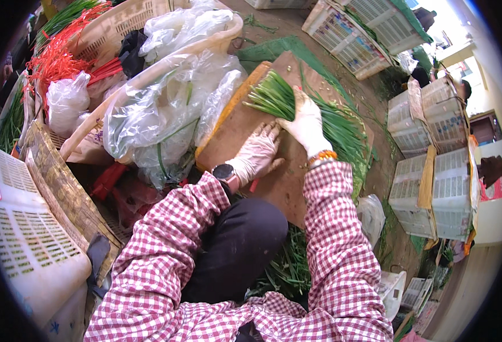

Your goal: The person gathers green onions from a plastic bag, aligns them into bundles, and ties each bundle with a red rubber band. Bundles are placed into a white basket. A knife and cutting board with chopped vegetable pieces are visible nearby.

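Note:
A bundle of long green stalks, like garlic chives point(272, 96), lies across a brown board point(229, 128), its pale cut ends at the left and its leaves spreading right. My right hand point(304, 122), in a white glove with an orange bead bracelet at the wrist, grips the bundle near the cut ends. My left hand point(257, 151), in a thin whitish glove with a dark watch at the wrist, rests palm down on the board just below the bundle, fingers apart, holding nothing. A bit of red strip shows beside the left wrist.
At the left, a large plastic basket point(101, 122) holds clear plastic bags point(161, 111) and red ties point(63, 60). A white crate point(33, 231) stands at the lower left. More crates point(411, 192) are stacked at the right. Loose green leaves point(291, 265) lie below the board.

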Available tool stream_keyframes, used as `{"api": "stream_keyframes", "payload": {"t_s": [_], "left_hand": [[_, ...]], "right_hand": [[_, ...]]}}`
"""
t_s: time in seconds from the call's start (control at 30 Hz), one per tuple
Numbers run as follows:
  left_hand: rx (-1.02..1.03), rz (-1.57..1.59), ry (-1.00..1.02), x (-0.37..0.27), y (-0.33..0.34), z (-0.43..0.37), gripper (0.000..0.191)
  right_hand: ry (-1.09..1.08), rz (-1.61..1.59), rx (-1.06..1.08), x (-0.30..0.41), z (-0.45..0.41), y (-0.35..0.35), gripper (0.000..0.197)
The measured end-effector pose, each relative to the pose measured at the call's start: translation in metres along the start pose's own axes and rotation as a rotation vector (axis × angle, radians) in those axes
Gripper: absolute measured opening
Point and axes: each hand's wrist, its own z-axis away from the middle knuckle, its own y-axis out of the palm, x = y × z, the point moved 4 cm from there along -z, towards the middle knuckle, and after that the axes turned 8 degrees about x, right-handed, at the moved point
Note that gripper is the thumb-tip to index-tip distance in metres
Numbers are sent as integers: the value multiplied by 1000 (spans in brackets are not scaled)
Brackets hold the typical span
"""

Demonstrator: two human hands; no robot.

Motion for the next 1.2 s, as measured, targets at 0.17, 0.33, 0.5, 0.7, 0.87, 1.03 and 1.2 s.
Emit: {"api": "stream_keyframes", "payload": {"t_s": [0.17, 0.33, 0.5, 0.7, 0.87, 1.03, 1.2], "left_hand": [[-75, 66, 33, 0, -6, 1, 74], [-472, 449, -44, 33, -37, 14, 46], [-565, 603, -315, 109, -46, 2, 51], [-485, 612, -353, 127, -23, -45, 40], [-622, 636, -225, 114, -25, -41, 36], [-632, 710, -273, 117, -33, -39, 37], [-511, 664, -445, 127, -45, -70, 26]], "right_hand": [[-112, -176, -29, -31, 11, 12, 111], [-138, -224, -103, -38, 13, 9, 101], [2, -184, -164, -48, -4, 19, 76], [7, -130, -158, -47, -13, 24, 59], [60, -217, -172, -46, -18, 22, 48], [-14, -196, -232, -39, -17, 24, 43], [85, -218, -220, -40, -22, 28, 40]]}}
